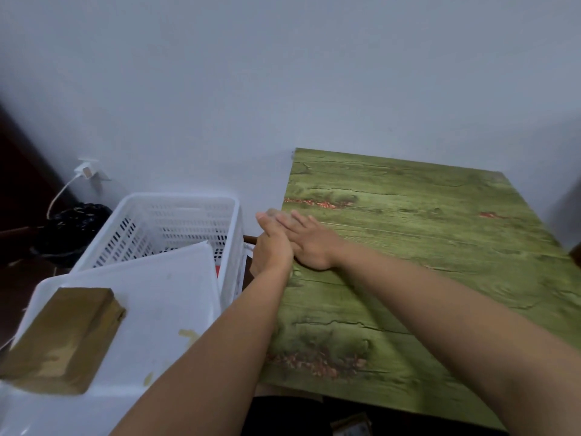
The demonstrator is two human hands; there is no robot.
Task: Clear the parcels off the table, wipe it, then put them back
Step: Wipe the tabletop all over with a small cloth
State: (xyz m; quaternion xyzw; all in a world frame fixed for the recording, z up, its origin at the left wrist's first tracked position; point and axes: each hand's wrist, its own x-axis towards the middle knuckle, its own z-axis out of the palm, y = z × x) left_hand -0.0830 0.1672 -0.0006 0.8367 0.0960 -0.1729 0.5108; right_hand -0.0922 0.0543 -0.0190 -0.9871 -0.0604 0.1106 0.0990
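Observation:
The green wood-patterned table [424, 247] has a bare top with no parcels on it. My left hand [273, 247] is held edge-on against the table's left edge, fingers extended. My right hand [311, 243] lies flat on the tabletop beside it, with straight fingers touching the left hand. Neither hand visibly holds anything. A brown cardboard parcel [63, 338] lies on a white tray [163, 303] at the lower left, off the table.
A white slotted basket [185, 215] stands left of the table, the tray leaning over it, something red [218, 271] inside. A black bin bag [72, 234] and a plugged-in charger [86, 172] are by the wall. A brown box corner [352, 428] shows below the table.

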